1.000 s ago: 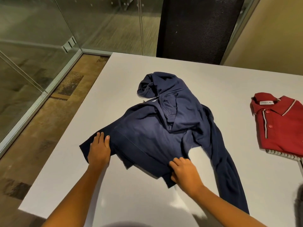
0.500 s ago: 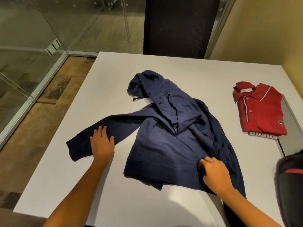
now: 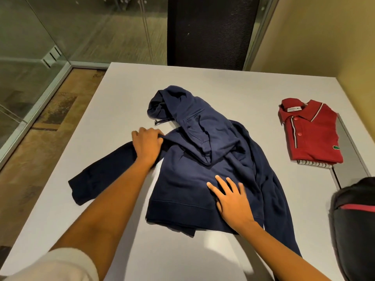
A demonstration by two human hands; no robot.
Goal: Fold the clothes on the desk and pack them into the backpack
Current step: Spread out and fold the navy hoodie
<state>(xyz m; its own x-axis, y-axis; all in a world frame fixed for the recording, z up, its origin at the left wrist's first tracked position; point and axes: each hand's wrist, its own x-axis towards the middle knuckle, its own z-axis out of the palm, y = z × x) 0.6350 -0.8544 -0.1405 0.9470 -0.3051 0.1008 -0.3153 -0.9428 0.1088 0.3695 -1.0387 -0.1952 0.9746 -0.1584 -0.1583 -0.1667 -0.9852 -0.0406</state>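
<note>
finding: the navy hoodie (image 3: pixel 203 179) lies rumpled near the middle of the table (image 3: pixel 223 82), with its hood (image 3: pixel 168 102) at the far end and its hem nearest the person. the left grip (image 3: pixel 147 147) is clenched on a bunch of cloth where the left sleeve (image 3: pixel 101 175) meets the body. the right grip (image 3: pixel 233 203) is released, fingers spread flat, pressing the lower body just above the hem. the right sleeve (image 3: pixel 284 209) trails toward the near table edge. a red polo shirt (image 3: pixel 310 132) lies folded well apart to the right. the backpack (image 3: pixel 355 220) sits at the near right, only partly in view. assessment: the step in hand appears to be flattening the garment before any fold. recommended: use the flat right grip as an anchor so the body does not slide, and draw the shoulder outward with the left until the ridge of cloth across the chest lies smooth. only then should the sleeves be laid square. risk: a bunched pull may drag the whole garment askew, and the trailing sleeve could slip over the edge.
</note>
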